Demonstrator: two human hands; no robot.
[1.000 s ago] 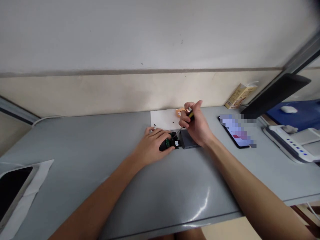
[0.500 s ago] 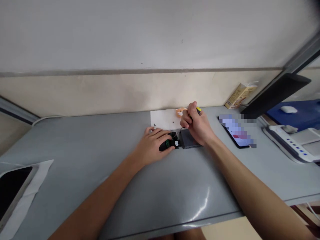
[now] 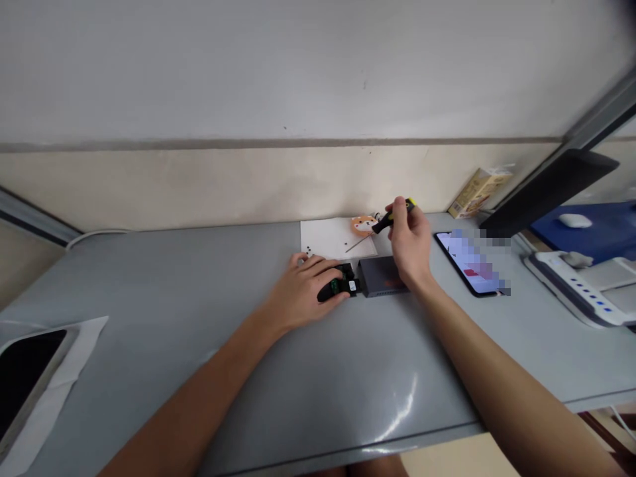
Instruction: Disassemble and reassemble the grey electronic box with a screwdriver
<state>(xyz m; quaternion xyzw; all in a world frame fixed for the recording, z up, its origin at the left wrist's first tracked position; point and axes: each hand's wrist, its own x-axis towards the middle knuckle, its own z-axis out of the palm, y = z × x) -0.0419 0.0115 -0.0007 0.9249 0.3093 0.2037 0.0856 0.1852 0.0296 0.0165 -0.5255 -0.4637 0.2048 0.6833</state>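
My left hand (image 3: 304,291) curls over a small opened black device (image 3: 326,291) with a green circuit board, pinning it against the table. The device's right end meets a dark grey box (image 3: 380,277); I cannot tell whether they are joined. In my right hand (image 3: 411,246) is a screwdriver (image 3: 386,222) with a black and yellow handle. Its thin shaft slants down to the left, the tip over a white sheet of paper (image 3: 322,233) close to one small dark screw-like piece (image 3: 346,244). Several more such specks lie at the sheet's left, near my left fingers.
An orange and white animal-face item (image 3: 362,225) rests on the sheet's back edge. To the right are a phone (image 3: 467,262), a yellowish carton (image 3: 479,192), a black panel (image 3: 551,189) and a white power strip (image 3: 571,285). A dark-screened tablet-like device (image 3: 30,371) lies at left.
My right hand has moved back and to the right, lifting the screwdriver tip from the device to above the paper. My left hand stays on the device.
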